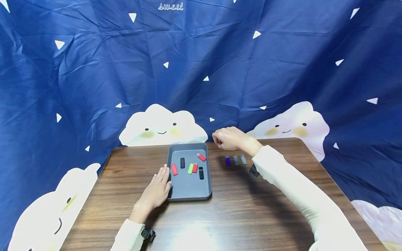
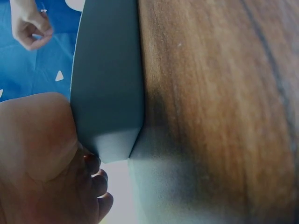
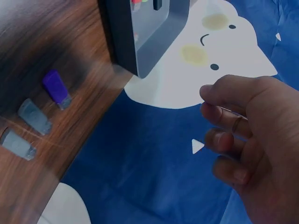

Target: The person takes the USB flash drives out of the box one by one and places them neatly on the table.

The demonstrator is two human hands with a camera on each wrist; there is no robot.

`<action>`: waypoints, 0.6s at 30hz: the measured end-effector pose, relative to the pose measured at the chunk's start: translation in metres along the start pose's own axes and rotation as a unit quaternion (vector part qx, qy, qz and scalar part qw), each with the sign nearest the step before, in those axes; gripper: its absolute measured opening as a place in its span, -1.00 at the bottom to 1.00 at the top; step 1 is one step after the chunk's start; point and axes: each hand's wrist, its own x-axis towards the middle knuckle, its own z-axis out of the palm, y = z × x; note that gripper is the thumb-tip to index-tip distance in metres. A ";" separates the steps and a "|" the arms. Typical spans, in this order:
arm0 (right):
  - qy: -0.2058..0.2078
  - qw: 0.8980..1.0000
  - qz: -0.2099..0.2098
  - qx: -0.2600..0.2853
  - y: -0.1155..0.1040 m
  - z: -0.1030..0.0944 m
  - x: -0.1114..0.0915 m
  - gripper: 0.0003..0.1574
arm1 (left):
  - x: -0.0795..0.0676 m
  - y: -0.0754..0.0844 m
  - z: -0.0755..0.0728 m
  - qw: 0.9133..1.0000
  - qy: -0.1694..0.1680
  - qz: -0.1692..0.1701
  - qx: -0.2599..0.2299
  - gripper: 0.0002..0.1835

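A: What was the grip status?

B: The left hand touched the side of the grey tray, fingers straight, gripping nothing; the right hand hung near the far edge of the surface, fingers loosely curled, holding nothing

A: What did the tray contain?

B: Six USB sticks; a purple stick and two grey sticks lay right of it

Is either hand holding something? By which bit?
Nothing's held: the right hand looks empty, and the left hand just rests against the tray.
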 end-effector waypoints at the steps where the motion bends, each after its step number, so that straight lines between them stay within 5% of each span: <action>1: 0.000 1.000 -0.002 -0.002 -0.002 0.000 0.002 -0.81 | 0.000 0.000 0.000 1.000 -0.004 -0.003 0.003 -0.33; 18: -0.022 1.000 -0.016 0.012 -0.022 -0.007 0.038 -0.84 | 0.000 0.000 0.001 1.000 0.010 0.008 -0.006 -0.33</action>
